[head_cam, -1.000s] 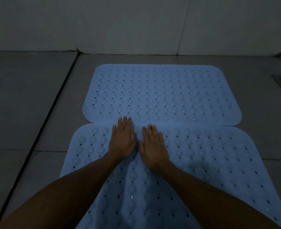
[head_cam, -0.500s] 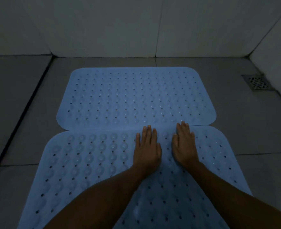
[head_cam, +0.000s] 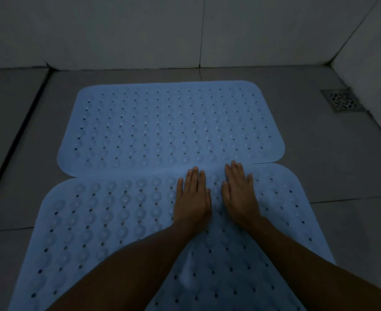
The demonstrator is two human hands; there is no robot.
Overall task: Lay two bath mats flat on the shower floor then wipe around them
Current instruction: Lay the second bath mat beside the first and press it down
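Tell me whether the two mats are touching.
Touching. In the head view the far mat's near edge overlaps the near mat's far edge, with no floor showing between them except at the rounded corners.

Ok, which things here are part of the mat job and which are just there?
Part of the job:
- far blue bath mat
- near blue bath mat
- left hand and right hand, flat on the near mat
- tiled shower floor

Just there:
- floor drain grate
- tiled wall
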